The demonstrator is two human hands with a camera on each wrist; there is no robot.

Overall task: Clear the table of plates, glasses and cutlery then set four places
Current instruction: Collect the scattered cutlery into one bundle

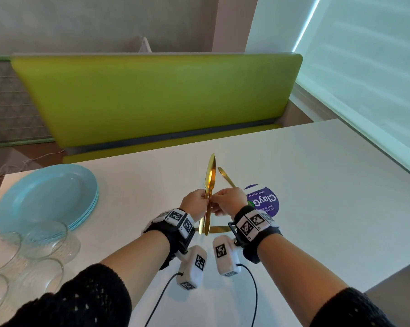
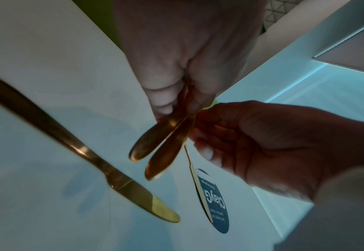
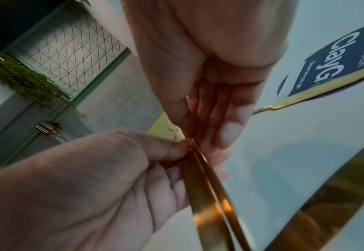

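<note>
Two gold knives [image 1: 210,178] stand almost upright above the middle of the white table [image 1: 317,173], blades pointing away from me. My left hand [image 1: 198,199] pinches them at the neck, and my right hand [image 1: 224,198] pinches the same pair from the other side. In the left wrist view their two handle ends [image 2: 155,146] hang below my left hand [image 2: 176,95], with my right hand [image 2: 200,129] against them. A third gold knife [image 1: 226,177] lies on the table past my right hand. A fourth knife [image 1: 219,230] lies crosswise under my wrists.
A stack of light blue plates [image 1: 45,197] sits at the table's left end, with several clear glass bowls [image 1: 43,237] in front of it. A round purple sticker [image 1: 266,200] is on the tabletop by my right hand. A green bench [image 1: 152,97] runs along the far side.
</note>
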